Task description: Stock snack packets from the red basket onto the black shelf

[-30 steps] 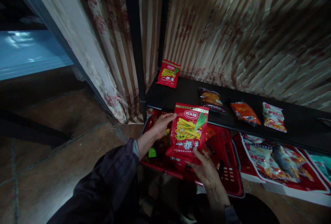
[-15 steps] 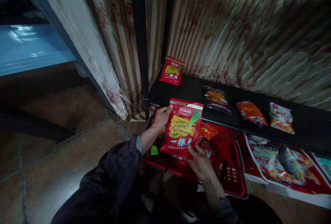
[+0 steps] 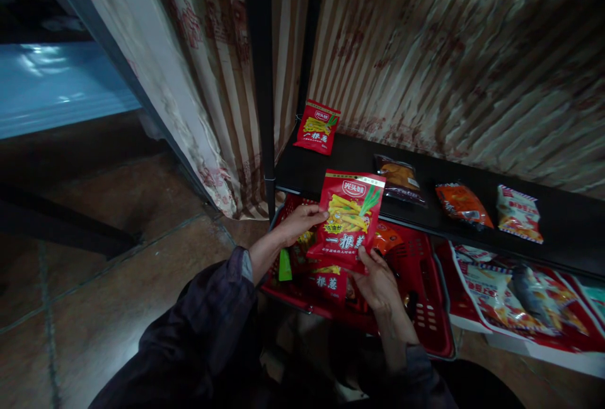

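Note:
A red snack bag with yellow sticks and a green onion printed on it is held up between both hands, above a red shopping basket. My left hand is closed on the bag's left edge, thumb on the front. My right hand pinches its lower right corner. Inside the basket, partly hidden by the bag and my hands, lie another red snack bag, an orange packet and a bright green item.
On the black shelf a matching red bag leans at the back left. Along it lie a brown packet, an orange packet and a white-and-red packet. A carton of snack bags stands lower right. A black post rises at the left.
Both hands have moved the red bag slightly right and up, towards the shelf. More of the red bag and green item in the basket shows. The view has shifted a little.

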`<state>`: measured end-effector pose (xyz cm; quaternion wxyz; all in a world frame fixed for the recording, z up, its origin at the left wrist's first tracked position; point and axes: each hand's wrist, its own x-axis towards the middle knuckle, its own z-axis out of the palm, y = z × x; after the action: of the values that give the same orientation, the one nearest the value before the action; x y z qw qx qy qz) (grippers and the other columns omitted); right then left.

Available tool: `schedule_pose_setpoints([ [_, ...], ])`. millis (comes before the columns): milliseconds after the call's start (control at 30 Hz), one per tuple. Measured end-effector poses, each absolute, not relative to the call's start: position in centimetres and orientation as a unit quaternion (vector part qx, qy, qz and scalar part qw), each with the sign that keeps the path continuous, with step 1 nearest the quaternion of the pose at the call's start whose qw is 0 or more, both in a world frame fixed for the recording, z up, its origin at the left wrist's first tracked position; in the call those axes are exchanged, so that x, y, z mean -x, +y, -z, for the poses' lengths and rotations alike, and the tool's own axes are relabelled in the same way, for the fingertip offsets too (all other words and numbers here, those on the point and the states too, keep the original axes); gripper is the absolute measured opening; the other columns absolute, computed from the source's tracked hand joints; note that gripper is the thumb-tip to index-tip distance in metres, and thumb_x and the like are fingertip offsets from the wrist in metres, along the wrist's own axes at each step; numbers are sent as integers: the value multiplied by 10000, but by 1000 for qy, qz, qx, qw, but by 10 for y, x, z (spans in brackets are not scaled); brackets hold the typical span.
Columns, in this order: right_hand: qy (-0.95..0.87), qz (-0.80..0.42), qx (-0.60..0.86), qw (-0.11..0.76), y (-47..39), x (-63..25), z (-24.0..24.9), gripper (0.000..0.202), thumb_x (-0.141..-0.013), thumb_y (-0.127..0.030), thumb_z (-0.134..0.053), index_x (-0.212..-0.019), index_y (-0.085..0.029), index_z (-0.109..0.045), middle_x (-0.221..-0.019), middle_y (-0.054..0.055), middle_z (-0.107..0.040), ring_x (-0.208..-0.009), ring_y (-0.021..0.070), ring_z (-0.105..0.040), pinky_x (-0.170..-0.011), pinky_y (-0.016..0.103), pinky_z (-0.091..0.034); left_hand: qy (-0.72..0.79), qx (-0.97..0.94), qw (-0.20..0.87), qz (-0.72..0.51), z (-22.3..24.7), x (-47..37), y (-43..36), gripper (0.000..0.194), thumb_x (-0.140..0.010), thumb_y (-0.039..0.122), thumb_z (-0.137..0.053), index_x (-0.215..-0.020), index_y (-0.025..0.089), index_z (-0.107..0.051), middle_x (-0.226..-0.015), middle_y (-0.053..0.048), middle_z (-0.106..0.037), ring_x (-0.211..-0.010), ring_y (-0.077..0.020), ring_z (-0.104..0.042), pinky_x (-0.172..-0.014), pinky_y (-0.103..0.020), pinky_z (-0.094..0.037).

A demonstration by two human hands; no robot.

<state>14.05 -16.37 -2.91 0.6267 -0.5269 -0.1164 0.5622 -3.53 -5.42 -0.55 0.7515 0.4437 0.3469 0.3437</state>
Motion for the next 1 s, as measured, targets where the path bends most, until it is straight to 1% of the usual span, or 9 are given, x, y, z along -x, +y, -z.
schedule_pose_setpoints([
  [133, -131, -514, 550, 645, -153, -141, 21, 401, -501, -388, -917, -744, -225, -642, -716, -44, -741, -633, 160, -697, -586, 286, -592, 335, -497, 751, -278, 2, 39, -56, 508, -567, 548, -835, -836, 138, -699, -766, -20, -661, -633, -106, -574, -549, -207, -440],
  [233, -142, -483, 549, 667, -143, -143, 15, 418, -509, -424, -902, -753, -220, -631, -727, -44, -737, -643, 148, -686, -602, 281, -582, 323, -484, 769, -265, 4, 38, -56, 530, -513, 512, -869, -812, 142, -633, -729, 10, -619, -618, -124, -614, -565, -244, -502],
  [300, -166, -480, 546, 666, -137, -144, 12, 435, -527, -460, -884, -789, -213, -641, -753, -33, -740, -651, 151, -678, -607, 286, -571, 328, -467, 774, -274, 7, 35, -56, 519, -513, 477, -875, -786, 157, -570, -702, 26, -596, -577, -133, -624, -547, -267, -518],
  [433, -234, -434, 582, 647, -126, -147, 12, 487, -606, -607, -783, -828, -198, -641, -728, -12, -721, -601, 162, -635, -561, 291, -519, 358, -455, 728, -368, 10, 26, -60, 383, -658, 411, -785, -754, 185, -491, -671, 57, -541, -505, -78, -539, -459, -199, -433],
  [567, -318, -319, 671, 589, -119, -147, 18, 569, -713, -767, -569, -728, -198, -588, -561, -25, -609, -506, 143, -522, -509, 278, -425, 400, -467, 634, -470, 11, 18, -64, 296, -751, 366, -680, -706, 200, -439, -623, 86, -425, -437, -43, -398, -393, -175, -327],
  [667, -385, -222, 708, 549, -116, -141, 17, 587, -794, -782, -423, -673, -218, -530, -502, -33, -524, -503, 142, -464, -504, 279, -370, 426, -468, 598, -492, 12, 15, -64, 254, -783, 362, -634, -728, 207, -440, -617, 90, -413, -404, -37, -358, -377, -181, -284],
  [800, -431, -137, 717, 530, -115, -132, 10, 577, -852, -753, -323, -621, -239, -450, -492, -31, -468, -496, 138, -401, -502, 283, -315, 425, -431, 612, -509, 11, 14, -65, 305, -787, 433, -631, -731, 215, -426, -604, 89, -422, -414, -51, -384, -390, -190, -314],
  [933, -442, -126, 715, 527, -115, -132, 9, 553, -865, -735, -313, -628, -249, -429, -509, -28, -472, -500, 140, -383, -514, 288, -301, 363, -405, 677, -495, 6, 14, -65, 400, -730, 542, -681, -757, 212, -458, -635, 71, -466, -484, -80, -460, -441, -208, -395],
  [1000, -449, -137, 707, 529, -116, -134, 13, 540, -866, -726, -328, -637, -250, -436, -523, -24, -488, -515, 146, -398, -526, 288, -307, 351, -395, 695, -487, 6, 14, -63, 440, -718, 593, -672, -761, 210, -461, -654, 60, -488, -504, -87, -463, -460, -217, -397],
])
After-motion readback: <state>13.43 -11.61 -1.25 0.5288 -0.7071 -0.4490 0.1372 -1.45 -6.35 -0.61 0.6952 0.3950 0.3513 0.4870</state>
